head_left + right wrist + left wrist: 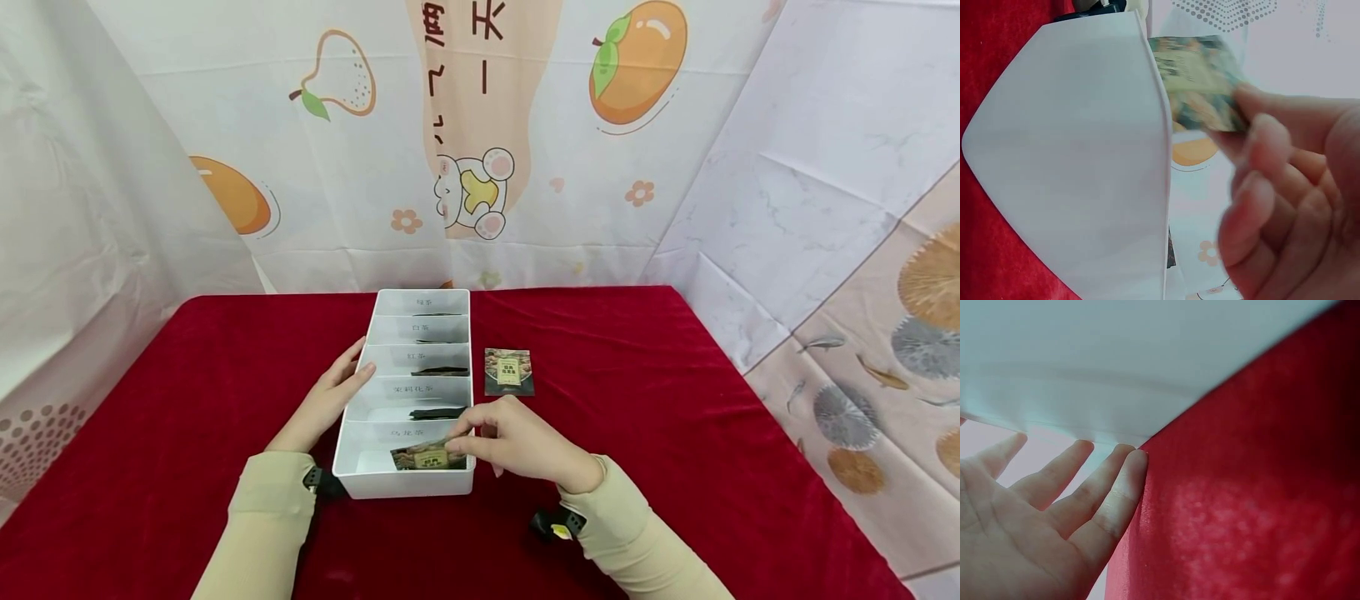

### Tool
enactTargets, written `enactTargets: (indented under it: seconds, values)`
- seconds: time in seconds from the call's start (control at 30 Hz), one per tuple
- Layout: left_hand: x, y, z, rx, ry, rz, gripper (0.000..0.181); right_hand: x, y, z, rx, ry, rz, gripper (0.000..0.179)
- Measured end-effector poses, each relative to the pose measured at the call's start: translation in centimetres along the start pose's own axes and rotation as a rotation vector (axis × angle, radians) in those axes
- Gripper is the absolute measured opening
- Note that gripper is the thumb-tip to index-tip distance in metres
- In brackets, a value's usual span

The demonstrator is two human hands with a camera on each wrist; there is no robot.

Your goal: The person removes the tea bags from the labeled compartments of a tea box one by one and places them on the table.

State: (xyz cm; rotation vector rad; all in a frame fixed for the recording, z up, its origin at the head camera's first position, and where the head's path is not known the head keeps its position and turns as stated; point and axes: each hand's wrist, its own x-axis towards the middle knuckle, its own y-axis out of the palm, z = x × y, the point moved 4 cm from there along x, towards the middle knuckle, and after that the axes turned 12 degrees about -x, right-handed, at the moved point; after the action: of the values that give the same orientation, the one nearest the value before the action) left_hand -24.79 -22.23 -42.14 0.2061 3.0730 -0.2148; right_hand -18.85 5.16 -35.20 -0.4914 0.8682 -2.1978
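My right hand (504, 435) pinches a tea sachet (420, 457) by its edge, over the nearest compartment of a long white divided box (405, 485). In the right wrist view the held sachet (1197, 81) shows above the box rim, its lower part hidden behind the wall. My left hand (330, 397) rests against the box's left side, fingers extended; in the left wrist view its fingertips (1127, 450) are at the lower edge of the white wall. Another patterned tea sachet (509, 372) lies flat on the table, right of the box.
Dark sachets (439, 372) stand in the box's farther compartments, whose dividers carry printed labels. A red cloth (600, 358) covers the table. Behind it hangs a white curtain (555, 250) with fruit prints.
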Motion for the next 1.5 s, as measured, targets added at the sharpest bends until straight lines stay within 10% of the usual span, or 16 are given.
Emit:
enactTargets:
  seconds: [0.67,1.5]
  values:
    - [-0.2,-0.1,0.0,0.043,-0.027,-0.006,0.07,-0.4,-1.5,0.4,0.175,-0.091,-0.457,0.006]
    - [-0.1,0.1,0.0,0.012,-0.022,-0.002,0.07,-0.3,-2.8,-0.6,0.204,-0.057,-0.587,0.009]
